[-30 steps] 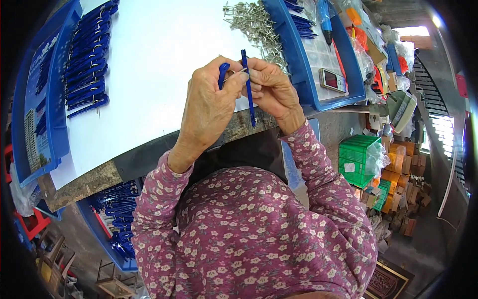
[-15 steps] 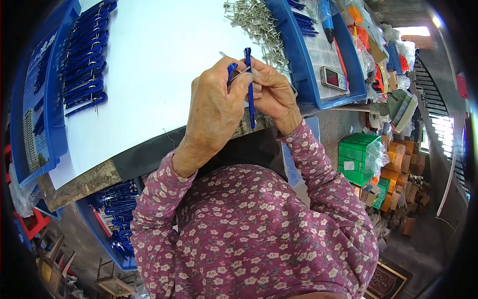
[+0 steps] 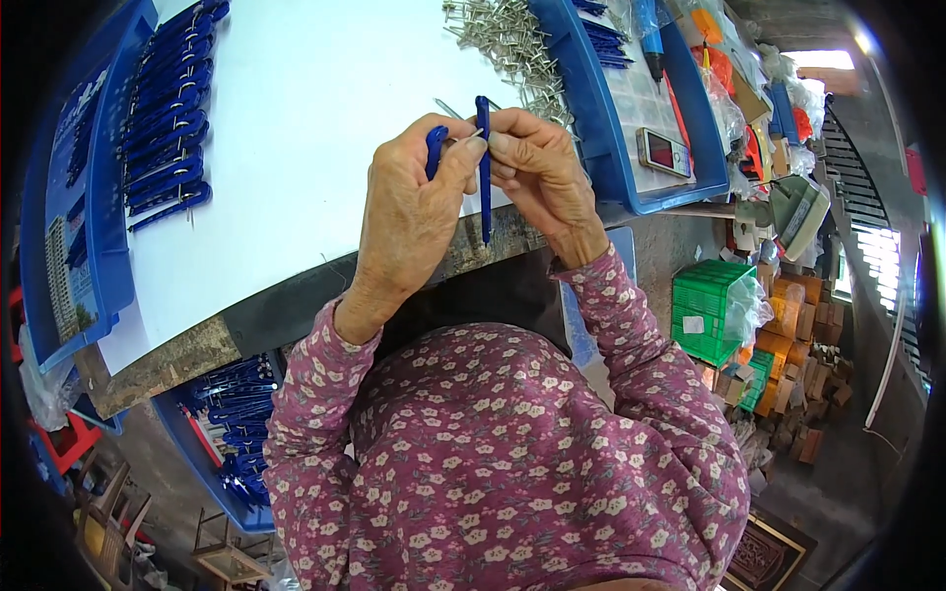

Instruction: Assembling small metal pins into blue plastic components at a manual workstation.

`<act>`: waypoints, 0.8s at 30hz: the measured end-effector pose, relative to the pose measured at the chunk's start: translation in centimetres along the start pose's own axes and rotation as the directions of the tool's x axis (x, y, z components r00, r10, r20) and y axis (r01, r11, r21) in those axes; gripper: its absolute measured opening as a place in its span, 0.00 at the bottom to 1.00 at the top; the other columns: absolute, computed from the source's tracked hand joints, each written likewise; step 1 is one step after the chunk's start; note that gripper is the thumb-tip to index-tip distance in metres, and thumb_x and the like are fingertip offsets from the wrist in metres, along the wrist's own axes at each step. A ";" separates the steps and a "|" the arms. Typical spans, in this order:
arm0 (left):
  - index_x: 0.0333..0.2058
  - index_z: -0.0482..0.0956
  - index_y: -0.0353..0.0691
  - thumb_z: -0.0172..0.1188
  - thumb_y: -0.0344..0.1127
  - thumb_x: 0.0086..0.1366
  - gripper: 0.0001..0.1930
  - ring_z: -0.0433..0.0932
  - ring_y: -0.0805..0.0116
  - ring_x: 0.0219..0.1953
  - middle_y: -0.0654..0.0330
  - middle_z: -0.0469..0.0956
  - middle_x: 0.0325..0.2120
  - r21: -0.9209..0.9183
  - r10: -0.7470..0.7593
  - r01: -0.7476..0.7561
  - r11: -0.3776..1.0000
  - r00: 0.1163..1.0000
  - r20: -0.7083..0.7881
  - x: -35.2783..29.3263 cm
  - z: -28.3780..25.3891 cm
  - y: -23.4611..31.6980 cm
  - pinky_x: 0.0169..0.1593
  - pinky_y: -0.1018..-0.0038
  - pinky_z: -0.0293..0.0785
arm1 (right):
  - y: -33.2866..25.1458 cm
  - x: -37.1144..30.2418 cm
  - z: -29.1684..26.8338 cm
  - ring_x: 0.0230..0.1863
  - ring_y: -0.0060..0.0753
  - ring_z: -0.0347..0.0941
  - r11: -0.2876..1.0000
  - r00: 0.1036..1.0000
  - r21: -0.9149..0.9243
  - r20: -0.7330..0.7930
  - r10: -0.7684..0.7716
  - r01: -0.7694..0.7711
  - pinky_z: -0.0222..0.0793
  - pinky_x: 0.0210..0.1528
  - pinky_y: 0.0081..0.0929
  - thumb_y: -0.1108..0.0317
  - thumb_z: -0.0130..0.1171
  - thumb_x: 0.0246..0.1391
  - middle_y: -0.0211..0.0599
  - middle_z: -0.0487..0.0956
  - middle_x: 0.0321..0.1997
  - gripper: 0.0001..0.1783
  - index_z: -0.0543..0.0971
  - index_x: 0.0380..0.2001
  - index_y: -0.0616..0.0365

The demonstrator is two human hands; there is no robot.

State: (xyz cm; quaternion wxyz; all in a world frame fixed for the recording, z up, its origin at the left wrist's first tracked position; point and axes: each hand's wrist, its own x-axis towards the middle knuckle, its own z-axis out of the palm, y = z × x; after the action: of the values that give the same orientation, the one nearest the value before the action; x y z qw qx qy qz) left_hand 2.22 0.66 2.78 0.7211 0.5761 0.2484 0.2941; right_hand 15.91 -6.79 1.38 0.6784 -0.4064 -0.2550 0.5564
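Observation:
My left hand (image 3: 409, 202) is closed, its thumb and fingers pinching a blue slim plastic piece (image 3: 435, 148) with a rounded end. A second blue slim piece (image 3: 485, 202) stands lengthwise between the hands, and the fingers of my right hand (image 3: 552, 177) pinch it near its upper part. A thin silver metal part (image 3: 477, 134) shows at the fingertips between the two pieces; its far end is hidden. Beyond the hands lies a heap of small T-shaped silver metal parts (image 3: 507, 44). To the left, a row of blue slim pieces with metal bits (image 3: 172, 118) lies on white paper (image 3: 286, 118).
A blue tray (image 3: 631, 187) at the right holds a mobile phone (image 3: 663, 154), a blue tool (image 3: 650, 39) and blue strips (image 3: 604, 44). Another blue tray (image 3: 108, 227) stands at the left. Below the table edge, a bin (image 3: 246, 517) holds blue pieces. Green crates (image 3: 705, 315) stand right.
Both hands have shifted slightly, the left one to the left. The upright blue piece has moved a little left and up, and the two blue pieces are somewhat farther apart.

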 end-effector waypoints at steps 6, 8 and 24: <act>0.30 0.73 0.33 0.52 0.34 0.60 0.09 0.59 0.86 0.14 0.68 0.67 0.14 -0.145 -0.100 0.108 0.984 0.993 0.059 0.0 -0.4 -0.1 0.16 0.87 0.53 | -0.3 -0.4 0.1 0.20 0.12 0.58 0.953 0.993 -0.293 -0.060 -0.105 0.083 0.53 0.22 0.11 0.74 0.55 0.49 0.26 0.70 0.22 0.09 0.74 0.34 0.67; 0.30 0.72 0.34 0.51 0.34 0.60 0.08 0.58 0.87 0.13 0.68 0.67 0.15 -0.203 -0.110 0.128 0.971 0.989 0.100 0.1 -0.7 -0.4 0.15 0.89 0.51 | -0.5 -0.5 0.2 0.20 0.11 0.59 0.918 0.991 -0.387 -0.058 -0.122 0.090 0.53 0.21 0.10 0.74 0.56 0.49 0.25 0.70 0.22 0.08 0.75 0.33 0.66; 0.27 0.69 0.37 0.52 0.30 0.57 0.03 0.48 0.89 0.11 0.70 0.62 0.14 -0.505 -0.165 0.301 0.809 0.941 0.296 1.3 -2.0 -0.4 0.13 0.89 0.42 | -2.8 -0.7 3.1 0.23 0.12 0.60 0.402 0.936 -0.871 0.159 -0.314 0.282 0.55 0.23 0.12 0.79 0.55 0.47 0.24 0.68 0.22 0.06 0.75 0.31 0.67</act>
State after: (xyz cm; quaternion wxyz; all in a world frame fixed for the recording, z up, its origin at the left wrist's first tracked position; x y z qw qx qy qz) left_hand 1.77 2.88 1.92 0.9096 0.3438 0.1356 0.1897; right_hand 14.81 -6.78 5.49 0.4606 -0.6541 -0.5633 0.2068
